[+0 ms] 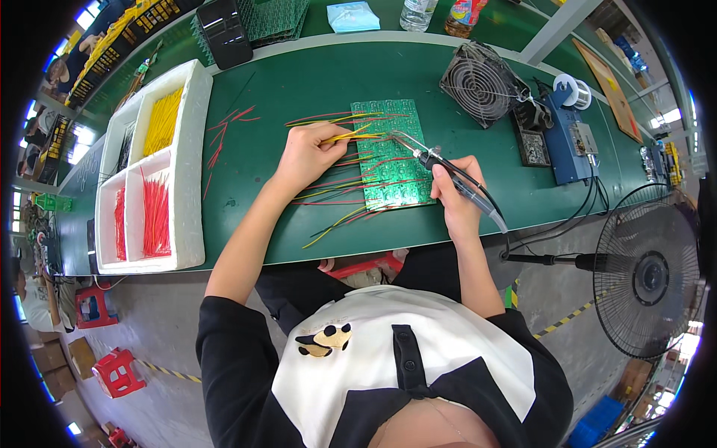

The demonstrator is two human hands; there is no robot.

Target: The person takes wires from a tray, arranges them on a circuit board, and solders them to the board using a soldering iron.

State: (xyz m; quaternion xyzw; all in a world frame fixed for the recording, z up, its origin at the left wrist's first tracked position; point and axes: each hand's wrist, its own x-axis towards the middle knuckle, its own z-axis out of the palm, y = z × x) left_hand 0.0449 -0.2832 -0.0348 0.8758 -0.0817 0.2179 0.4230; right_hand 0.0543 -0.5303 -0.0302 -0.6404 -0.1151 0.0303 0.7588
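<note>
A green panel of small circuit boards [409, 168] lies on the green bench mat in front of me. Red, yellow and black wires [328, 196] stick out from its left side, spread over the mat. My left hand [310, 157] is closed in a pinch on a few yellow wires [348, 136] at the panel's upper left, their far ends reaching onto the boards. In my right hand [460, 200] is a soldering iron [464, 187] with a thin metal guide at its front. Its tip is over the upper middle of the panel, close to the wire ends; whether it touches is too small to tell.
At left stands a white foam box [188, 172] with yellow, red and dark wires, beside loose red wires [218, 142]. A square fan [482, 86], a blue soldering station [571, 142] and a solder reel [572, 91] stand at right. A standing fan [648, 276] is beyond the bench edge.
</note>
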